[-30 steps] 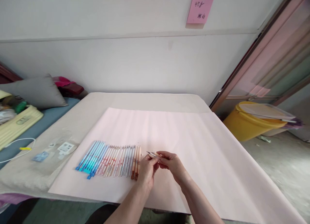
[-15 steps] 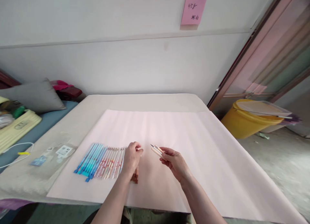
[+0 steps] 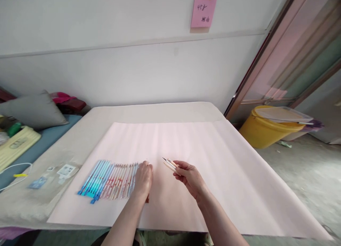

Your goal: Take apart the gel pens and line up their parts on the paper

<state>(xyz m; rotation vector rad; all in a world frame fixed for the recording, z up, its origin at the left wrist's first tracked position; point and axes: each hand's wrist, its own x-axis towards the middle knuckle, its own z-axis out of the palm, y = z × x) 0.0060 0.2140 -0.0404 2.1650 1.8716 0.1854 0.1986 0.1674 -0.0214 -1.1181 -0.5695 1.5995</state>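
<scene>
My right hand (image 3: 188, 175) is closed around a few slim cream-and-white pens (image 3: 171, 164), one showing a thin dark tip that points up and left. To its left, my left hand (image 3: 144, 175) reaches down over the right end of a row of pens, fingers bent together. Whatever those fingertips grip is hidden. The row lies side by side on the paper: blue pens (image 3: 95, 178) at the left, then pink-and-white patterned pens (image 3: 117, 182). A brown pen end (image 3: 147, 199) peeks out beside my left wrist.
A large pale pink paper sheet (image 3: 191, 143) covers much of the table. Clear plastic packaging (image 3: 57, 178) lies at the left. A grey pillow (image 3: 34, 109) sits beyond it. A yellow bucket (image 3: 258, 129) stands on the floor at right. A pink note (image 3: 204, 10) hangs on the wall.
My left hand has lowered and moved slightly left onto the right end of the pen row, covering more of the brown pens. My right hand keeps its grip on the pens. The view has shifted slightly.
</scene>
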